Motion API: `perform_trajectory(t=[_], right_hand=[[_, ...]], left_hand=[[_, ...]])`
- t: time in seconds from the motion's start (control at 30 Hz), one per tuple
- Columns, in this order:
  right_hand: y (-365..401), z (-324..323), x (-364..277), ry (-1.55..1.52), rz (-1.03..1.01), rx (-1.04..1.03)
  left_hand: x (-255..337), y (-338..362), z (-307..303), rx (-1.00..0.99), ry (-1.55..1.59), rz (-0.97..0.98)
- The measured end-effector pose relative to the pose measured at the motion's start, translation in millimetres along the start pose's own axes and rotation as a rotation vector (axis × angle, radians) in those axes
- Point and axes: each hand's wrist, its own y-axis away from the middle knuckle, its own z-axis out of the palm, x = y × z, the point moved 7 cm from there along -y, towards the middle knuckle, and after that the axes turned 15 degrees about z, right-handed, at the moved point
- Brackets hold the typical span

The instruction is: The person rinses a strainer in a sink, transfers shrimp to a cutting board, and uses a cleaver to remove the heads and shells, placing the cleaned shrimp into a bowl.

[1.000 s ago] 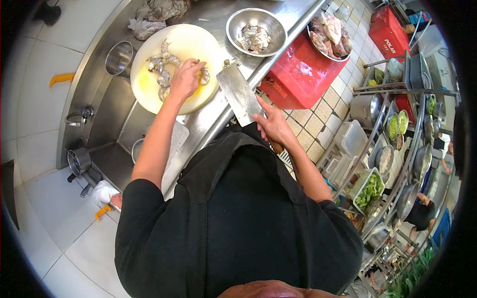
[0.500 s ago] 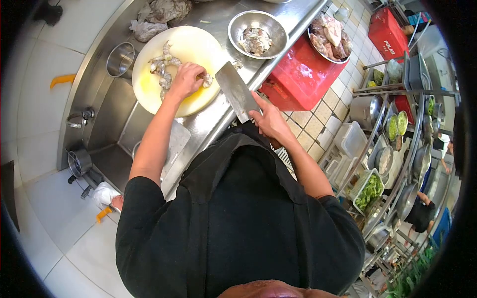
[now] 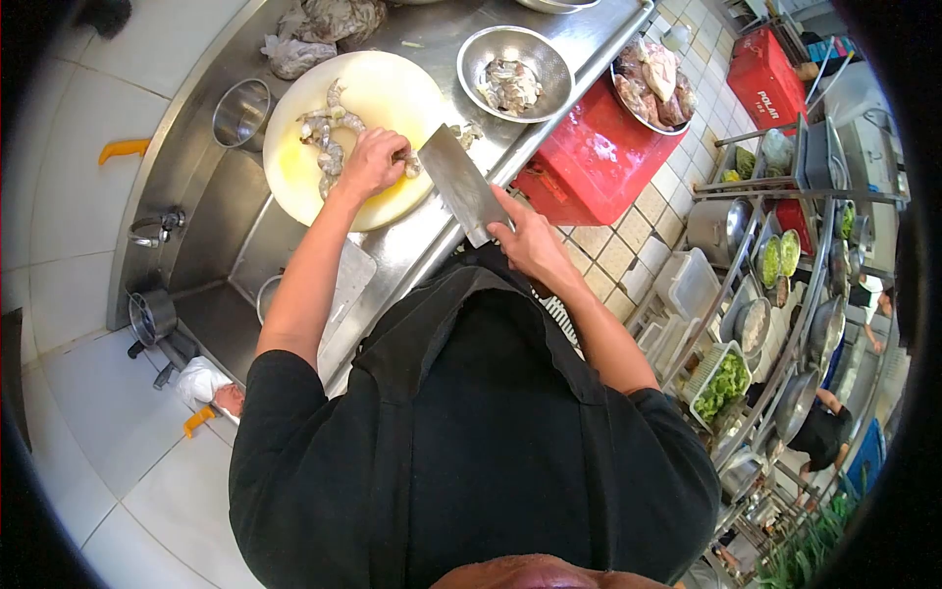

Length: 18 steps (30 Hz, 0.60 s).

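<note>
My left hand [image 3: 374,164] is closed with its fingertips on a raw shrimp [image 3: 413,165] at the right side of the round, yellowish-white cutting board [image 3: 388,83]. My right hand [image 3: 535,243] is wrapped round the handle of a cleaver [image 3: 459,184]. The broad blade slants up and left, its far end overlapping the board's right edge close beside the shrimp. Several more grey shrimps [image 3: 332,147] lie in a loose row on the board, left of my left hand. Pieces of shrimp are in a perforated metal bowl [image 3: 469,67] beyond the cleaver.
Left of the board stands a metal container [image 3: 242,113], above the steel sink [image 3: 201,257]. Plastic bags [image 3: 329,22] lie behind the board. A red box [image 3: 589,162] is beside the counter, near a bowl of bagged meat [image 3: 659,83]. Shelves with food trays [image 3: 721,383] are at right.
The cleaver's blade has shifted slightly left, nearer the shrimp at the board's edge. My left hand keeps about the same place on the board. The whole view has shifted a little.
</note>
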Motion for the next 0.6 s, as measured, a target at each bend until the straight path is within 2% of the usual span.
perform_trajectory(t=[0.1, 0.27, 0.5, 0.6], right_hand=[[-3, 5, 4, 0.010, -0.048, 0.048], [0, -3, 1, 0.020, 0.088, -0.036], [10, -5, -5, 0.035, 0.087, -0.040], [6, -1, 0, 0.024, 0.011, 0.014]], left_hand=[[1, 1, 0, -0.007, -0.004, -0.014], [3, 0, -2, -0.022, -0.017, 0.024], [11, 3, -7, 0.026, 0.041, 0.005], [9, 3, 0, 0.014, 0.040, -0.001]])
